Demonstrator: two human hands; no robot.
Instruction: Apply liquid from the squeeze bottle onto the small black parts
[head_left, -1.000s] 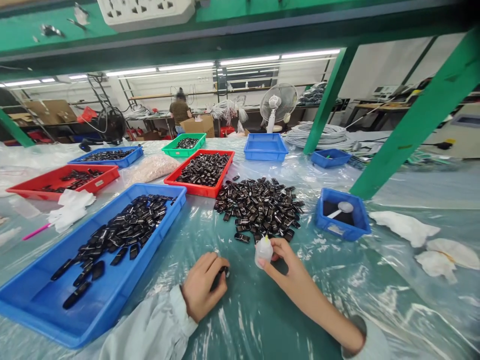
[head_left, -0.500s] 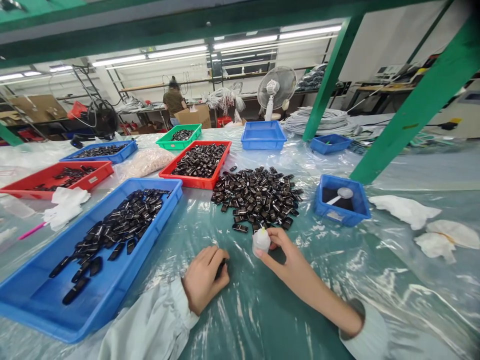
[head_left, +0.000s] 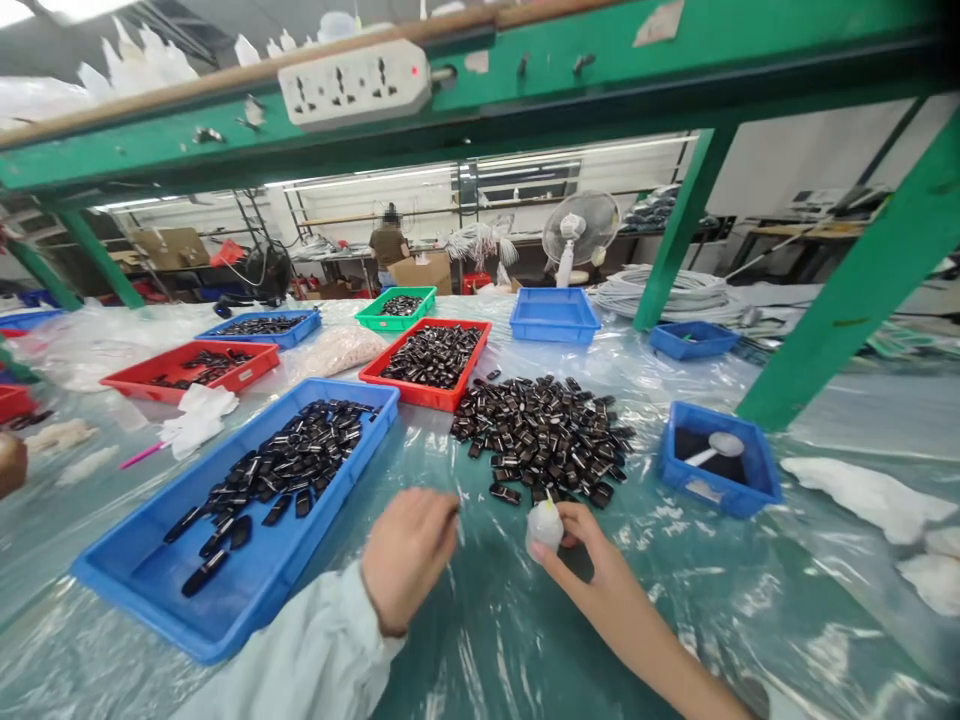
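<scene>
My right hand [head_left: 589, 550] grips a small translucent white squeeze bottle [head_left: 544, 527] with a thin yellowish tip pointing up. The bottle is just in front of a loose pile of small black plastic parts [head_left: 551, 430]. Left of the bottle, my left hand [head_left: 411, 550] is closed over the table, its fingers pinched together and slightly blurred. A bit of something dark shows at its fingertips; most of it is hidden. Beside my left forearm lies a long blue tray [head_left: 187, 640] partly filled with similar black parts.
Red trays [head_left: 442, 398], a green tray [head_left: 375, 318] and an empty-looking blue tray [head_left: 555, 330] stand farther back. At right is a blue bin [head_left: 712, 490] with dark contents and a white scoop [head_left: 724, 446]. A green post [head_left: 847, 300] slants down nearby. Another person's hand [head_left: 11, 463] shows at far left.
The view has tilted up and shifted left, bringing a shelf beam with a power strip into sight. My left hand has turned, covering the dark piece seen in it before. The right hand still holds the bottle.
</scene>
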